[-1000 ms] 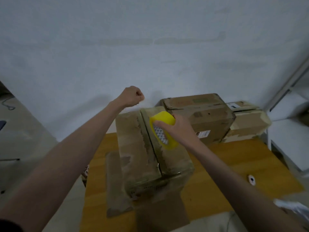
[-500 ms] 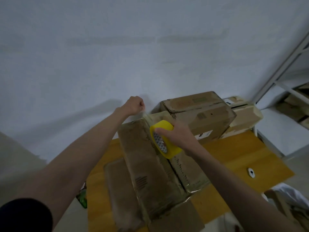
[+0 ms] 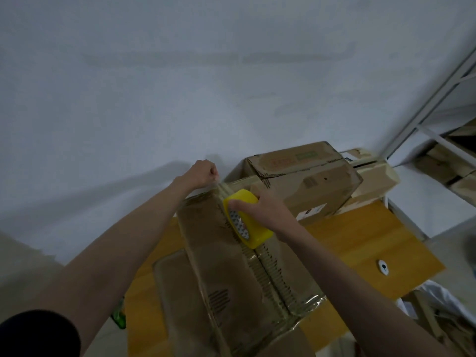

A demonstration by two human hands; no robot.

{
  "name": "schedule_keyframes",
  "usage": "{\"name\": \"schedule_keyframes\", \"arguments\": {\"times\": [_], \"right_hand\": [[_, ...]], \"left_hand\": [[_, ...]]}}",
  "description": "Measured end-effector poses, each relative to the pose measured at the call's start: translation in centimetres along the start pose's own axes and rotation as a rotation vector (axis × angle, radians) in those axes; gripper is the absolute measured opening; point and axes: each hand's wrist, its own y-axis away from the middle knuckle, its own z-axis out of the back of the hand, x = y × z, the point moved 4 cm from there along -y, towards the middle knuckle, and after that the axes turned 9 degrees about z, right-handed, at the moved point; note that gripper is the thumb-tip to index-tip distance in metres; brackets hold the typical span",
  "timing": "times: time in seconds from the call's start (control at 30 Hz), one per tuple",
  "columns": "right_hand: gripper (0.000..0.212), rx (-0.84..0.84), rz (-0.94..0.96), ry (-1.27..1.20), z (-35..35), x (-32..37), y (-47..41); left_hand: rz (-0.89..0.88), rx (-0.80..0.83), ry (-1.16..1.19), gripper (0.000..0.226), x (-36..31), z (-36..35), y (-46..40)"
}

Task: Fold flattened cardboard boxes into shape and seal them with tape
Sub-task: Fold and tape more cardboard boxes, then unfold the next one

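While right hand (image 3: 260, 207) grips tape roll (image 3: 247, 220), cardboard box (image 3: 231, 266) closed

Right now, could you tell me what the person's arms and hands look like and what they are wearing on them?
Both forearms are bare. The left hand and right hand wear no gloves, and no rings, watch or bracelet show. A dark sleeve covers the left upper arm at the lower left corner; no sleeve shows on the right arm.
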Motion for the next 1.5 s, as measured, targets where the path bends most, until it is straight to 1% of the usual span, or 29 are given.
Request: {"name": "schedule_keyframes", "arguments": {"times": [0.1, 0.23, 0.33, 0.37, 0.47, 0.5, 0.57, 0.6, 0.63, 0.7, 0.73, 0.77, 0.83, 0.9, 1.03, 1.1, 1.2, 1.3, 1.37, 1.43, 1.5], "right_hand": [[0.056, 0.011, -0.021, -0.013, 0.0, -0.1, -0.2], [0.075, 0.020, -0.017, 0.001, -0.1, -0.2, -0.4], [0.074, 0.036, -0.014, -0.016, -0.1, -0.4, -0.4], [0.077, 0.036, -0.021, -0.026, 0.0, -0.4, -0.4], [0.083, 0.030, -0.041, -0.019, 0.2, -0.2, -0.1], [0.083, 0.027, -0.045, -0.010, 0.2, 0.0, 0.0], [0.076, 0.022, -0.038, -0.004, 0.3, 0.1, 0.1], [0.070, 0.024, -0.035, -0.002, 0.2, 0.1, 0.1], [0.067, 0.026, -0.035, 0.001, 0.2, 0.1, 0.2], [0.066, 0.028, -0.046, 0.011, 0.2, 0.1, 0.4], [0.066, 0.022, -0.049, 0.010, 0.2, 0.1, 0.5], [0.066, 0.012, -0.047, 0.005, 0.2, 0.2, 0.6], [0.063, -0.004, -0.027, -0.017, 0.2, 0.4, 0.9], [0.060, -0.018, -0.001, -0.021, 0.1, 0.5, 1.5], [0.063, -0.037, 0.001, 0.043, -0.5, -0.5, 3.5], [0.059, -0.053, -0.019, 0.068, -0.7, -1.0, 4.1], [0.050, -0.133, -0.017, 0.101, -0.9, -0.6, 4.4], [0.046, -0.184, -0.005, 0.180, -1.4, -0.1, 4.5], [0.043, -0.196, -0.014, 0.191, -1.5, -0.2, 4.6], [0.041, -0.202, -0.011, 0.187, -1.5, -0.5, 4.4], [0.041, -0.212, -0.001, 0.180, -1.6, -0.8, 4.4]], "left_hand": [[-0.002, 0.034, 0.014, 0.018, 0.2, -0.3, -0.4], [0.037, 0.138, 0.030, 0.015, 0.7, -1.0, -0.8], [0.071, 0.199, 0.092, 0.006, 0.9, -1.3, -0.9], [0.084, 0.206, 0.102, 0.006, 1.0, -1.4, -0.9], [0.115, 0.234, 0.122, 0.013, 1.2, -1.7, -0.8], [0.120, 0.253, 0.111, 0.019, 1.3, -1.9, -0.6], [0.118, 0.272, 0.043, 0.037, 1.7, -2.4, -0.2], [0.097, 0.232, 0.017, 0.041, 1.9, -2.4, -0.1], [0.060, 0.161, 0.019, 0.040, 1.9, -2.1, 0.0], [0.003, 0.010, 0.139, 0.024, 1.8, -1.5, 0.3], [-0.012, -0.025, 0.217, 0.018, 1.8, -1.2, 0.5], [-0.030, -0.022, 0.268, 0.018, 1.7, -1.1, 0.8], [-0.055, 0.026, 0.294, 0.016, 1.6, -1.2, 1.2], [-0.029, 0.040, 0.317, 0.010, 1.5, -1.4, 1.5], [0.021, -0.010, 0.398, 0.016, 1.7, -1.8, 1.7], [0.023, -0.052, 0.412, 0.015, 1.9, -2.1, 1.8], [0.023, -0.091, 0.393, 0.015, 1.8, -2.3, 1.9], [-0.059, -0.143, 0.328, 0.016, 1.0, -1.9, 2.9], [-0.218, -0.199, 0.174, 0.028, 0.5, -1.9, 4.8], [-0.388, -0.176, -0.002, 0.035, 0.7, -2.6, 6.8], [-0.500, -0.089, -0.117, 0.043, 1.6, -3.4, 8.1]]}}
